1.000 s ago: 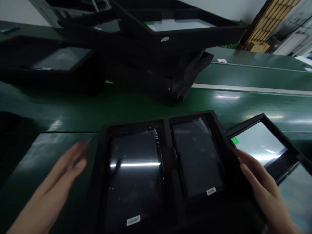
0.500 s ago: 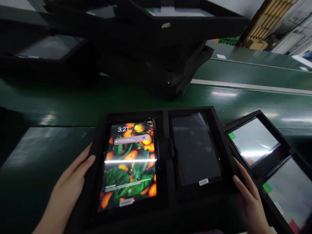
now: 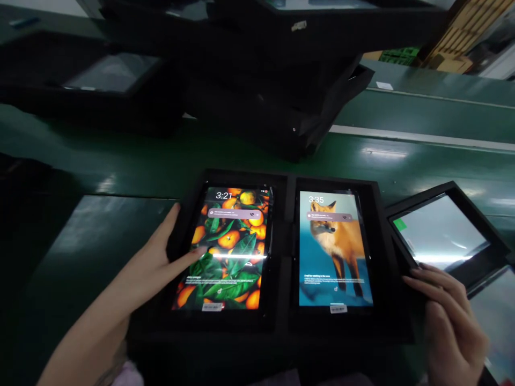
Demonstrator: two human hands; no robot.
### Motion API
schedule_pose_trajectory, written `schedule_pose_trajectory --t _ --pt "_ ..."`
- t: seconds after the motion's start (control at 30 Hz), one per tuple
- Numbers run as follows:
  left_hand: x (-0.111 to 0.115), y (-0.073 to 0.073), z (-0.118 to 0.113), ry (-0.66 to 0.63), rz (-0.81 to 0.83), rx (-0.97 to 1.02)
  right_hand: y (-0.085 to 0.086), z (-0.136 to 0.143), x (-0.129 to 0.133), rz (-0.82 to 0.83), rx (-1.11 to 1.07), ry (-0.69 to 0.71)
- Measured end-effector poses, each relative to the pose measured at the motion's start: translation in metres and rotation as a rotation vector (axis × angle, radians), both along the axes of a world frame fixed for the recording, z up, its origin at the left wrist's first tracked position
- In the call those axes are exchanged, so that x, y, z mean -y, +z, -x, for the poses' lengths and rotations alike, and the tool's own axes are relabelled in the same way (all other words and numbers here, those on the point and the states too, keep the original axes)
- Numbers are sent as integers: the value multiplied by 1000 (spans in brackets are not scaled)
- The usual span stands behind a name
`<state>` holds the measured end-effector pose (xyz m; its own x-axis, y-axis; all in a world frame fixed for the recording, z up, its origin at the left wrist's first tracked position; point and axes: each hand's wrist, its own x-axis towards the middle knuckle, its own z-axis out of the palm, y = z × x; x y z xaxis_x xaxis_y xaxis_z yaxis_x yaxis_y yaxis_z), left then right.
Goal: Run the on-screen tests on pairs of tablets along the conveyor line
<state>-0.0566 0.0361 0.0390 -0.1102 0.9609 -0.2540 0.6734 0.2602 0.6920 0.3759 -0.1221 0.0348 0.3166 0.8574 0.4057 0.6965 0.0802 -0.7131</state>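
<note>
A black tray (image 3: 284, 300) holds two tablets side by side. The left tablet (image 3: 229, 236) is lit with oranges and leaves and reads 3:21; the right tablet (image 3: 333, 246) shows a fox and reads 3:35. My left hand (image 3: 161, 257) grips the tray's left side, its thumb reaching over the left tablet's edge. Near the tray's right side is my right hand (image 3: 450, 316), fingers bent together; whether they hold anything is hidden. Just behind that hand lies another black tray (image 3: 478, 225) with a pale-screened tablet (image 3: 442, 230) marked by a green sticker.
Stacked black trays (image 3: 257, 96) stand behind the tray on the green bench (image 3: 137, 155). Another tray (image 3: 28, 80) with a dark tablet (image 3: 112, 73) is at the upper left. A second pale tablet (image 3: 499, 316) lies at the right edge. Cardboard shows at the upper right.
The right tablet's screen has gone from dark to lit with the fox picture. My left thumb has moved onto the left tablet's edge, and my right hand has turned, its fingers more bent.
</note>
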Motion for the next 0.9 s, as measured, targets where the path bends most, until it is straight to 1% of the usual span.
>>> schedule_pose_trajectory --t 0.03,0.07,0.1,0.17,0.23,0.3,0.37,0.43,0.5,0.57,0.7,0.77,0.9 --pt "-9 -2 0 5 43 -22 8 2 -8 22 161 125" --pt "-17 -2 -1 40 77 -26 13 5 -16 30 288 234" --pt "-24 -1 -5 100 96 -8 16 8 -24 27 376 319" --pt "-29 8 -13 237 102 97 15 14 -38 38 459 425" --pt "-22 18 -19 344 113 278 7 17 -48 67 485 470" --pt "-5 25 -19 405 183 466 -1 19 -54 84 496 456" --pt "15 24 -14 464 261 557 -7 18 -57 99 488 385" --pt "30 19 -7 520 316 520 -9 17 -60 127 453 303" --pt "39 15 -3 567 346 451 -8 15 -65 147 411 251" --pt "42 15 -5 575 351 425 -5 14 -71 146 388 235" --pt "40 20 -13 488 334 401 -3 8 -85 100 385 249" --pt "39 19 -14 466 325 390 -3 6 -91 80 375 235" --pt "40 15 -11 502 321 398 0 4 -91 57 339 193"
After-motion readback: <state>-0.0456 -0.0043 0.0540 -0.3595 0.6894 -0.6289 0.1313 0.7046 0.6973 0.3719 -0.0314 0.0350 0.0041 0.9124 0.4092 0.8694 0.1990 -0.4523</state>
